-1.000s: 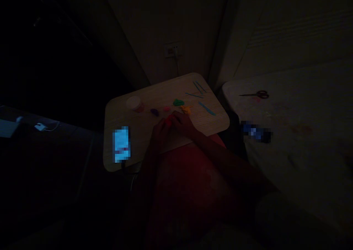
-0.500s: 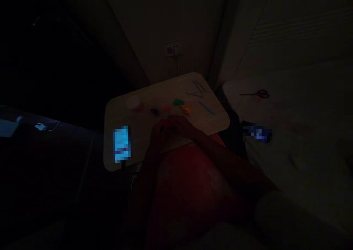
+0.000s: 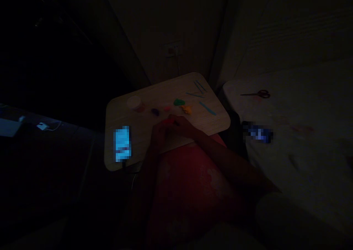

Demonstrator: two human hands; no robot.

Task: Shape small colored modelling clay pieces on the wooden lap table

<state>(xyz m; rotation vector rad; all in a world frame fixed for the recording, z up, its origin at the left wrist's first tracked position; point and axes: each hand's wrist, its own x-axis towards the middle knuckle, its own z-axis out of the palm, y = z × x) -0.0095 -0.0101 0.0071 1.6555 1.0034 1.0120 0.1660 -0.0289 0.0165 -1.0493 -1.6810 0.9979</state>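
Note:
In the dim light both my hands meet over the front of a small wooden table. Between their fingers is a red lump [image 3: 169, 121] that looks like modelling clay. My left hand [image 3: 158, 133] is curled on its left side, and my right hand [image 3: 184, 126] closes on it from the right; the fingertips are partly lost in shadow. Just beyond lie a pink piece [image 3: 167, 108], a dark blue piece [image 3: 155, 112], a green lump [image 3: 179, 102] and a yellow-orange lump [image 3: 186, 109], seemingly of the same material.
On the table [image 3: 110, 112] stand a pale tub [image 3: 134, 102] and a lit phone [image 3: 122, 143]. Thin blue sticks [image 3: 195, 94] and a flat blue tool [image 3: 207, 108] lie at the right. Scissors [image 3: 259, 94] and a pixelated dark object [image 3: 259, 133] rest on a pale surface beside it.
The fingers have shifted slightly around the red lump, and more of it shows between the hands. The dark spot seen by the left fingers is gone from sight.

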